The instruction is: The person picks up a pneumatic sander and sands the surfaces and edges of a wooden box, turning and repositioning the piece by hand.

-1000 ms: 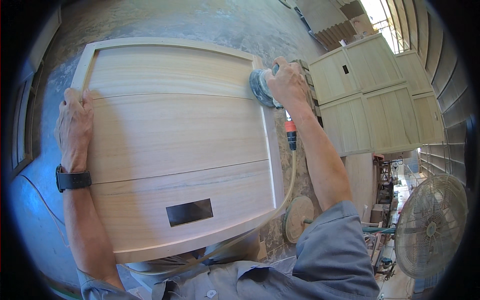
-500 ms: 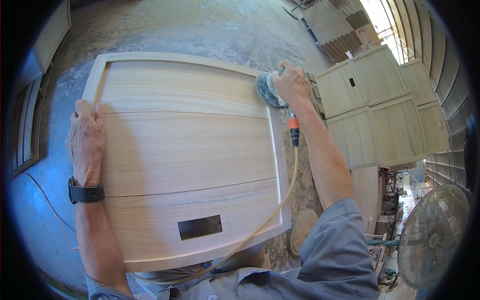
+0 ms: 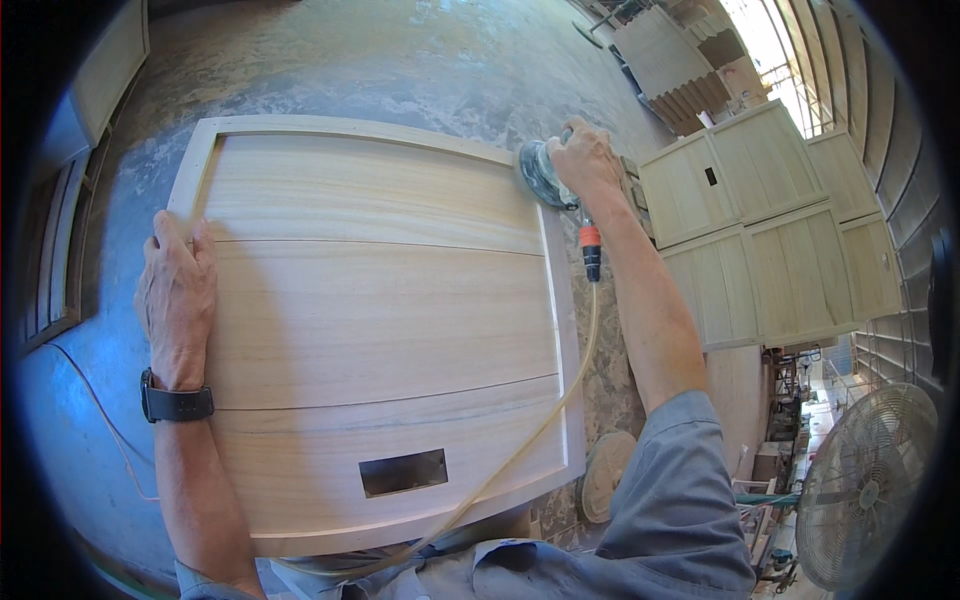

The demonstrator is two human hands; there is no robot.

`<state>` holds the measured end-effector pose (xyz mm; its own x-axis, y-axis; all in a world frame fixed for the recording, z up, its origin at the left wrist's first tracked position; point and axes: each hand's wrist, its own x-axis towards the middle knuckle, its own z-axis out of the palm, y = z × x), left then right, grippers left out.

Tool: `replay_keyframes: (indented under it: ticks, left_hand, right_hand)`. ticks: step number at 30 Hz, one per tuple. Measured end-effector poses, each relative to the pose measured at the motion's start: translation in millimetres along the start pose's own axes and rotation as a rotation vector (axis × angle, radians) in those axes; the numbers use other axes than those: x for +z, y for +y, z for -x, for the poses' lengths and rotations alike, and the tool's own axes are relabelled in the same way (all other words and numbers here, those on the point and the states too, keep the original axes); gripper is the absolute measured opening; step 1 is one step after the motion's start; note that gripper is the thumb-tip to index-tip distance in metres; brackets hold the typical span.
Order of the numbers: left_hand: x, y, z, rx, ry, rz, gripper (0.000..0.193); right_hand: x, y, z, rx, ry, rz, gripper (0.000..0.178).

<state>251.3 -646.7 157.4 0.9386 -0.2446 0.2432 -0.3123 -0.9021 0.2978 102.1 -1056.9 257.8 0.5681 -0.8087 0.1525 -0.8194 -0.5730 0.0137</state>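
Observation:
Before me lies a pale wooden framed panel (image 3: 380, 320) with plank joints across it and a small rectangular cutout near its close edge. My left hand (image 3: 180, 295), a dark watch on its wrist, grips the left frame rail, thumb on the inner side. At the far right corner my right hand (image 3: 587, 160) is closed over an air-powered orbital sander (image 3: 541, 173). Its round pad rests on the frame corner. From the sander's red and black coupling (image 3: 590, 253), a yellowish air hose (image 3: 538, 440) runs back across the panel toward my body.
Several similar wooden panels (image 3: 760, 220) stand stacked at the right. A large fan (image 3: 868, 490) is at the lower right. Near the panel's right side, a round-ended board (image 3: 606, 475) sits low. A thin cable (image 3: 100, 410) trails over the floor at left.
The whole scene sits slightly lower in the picture, as my view has shifted. The sander remains at the far right corner, and my left hand keeps its hold on the left rail.

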Motion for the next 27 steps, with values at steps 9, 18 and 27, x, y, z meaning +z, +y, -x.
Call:
replay_keyframes:
  ticks: [9,18,27]
  left_hand:
    - [-4,-6,2,-0.003,0.055,-0.016,0.048]
    - [-5,-4,4,-0.032,-0.021,0.025,0.047]
    - [-7,-6,1,-0.032,0.019,0.008,0.037]
  right_hand:
    - [-5,-53,-23,-0.088,-0.062,-0.035,0.050]
    - [6,-37,-37,-0.081,-0.069,0.021,0.052]
    - [12,-21,-36,-0.062,-0.092,0.023,0.051]
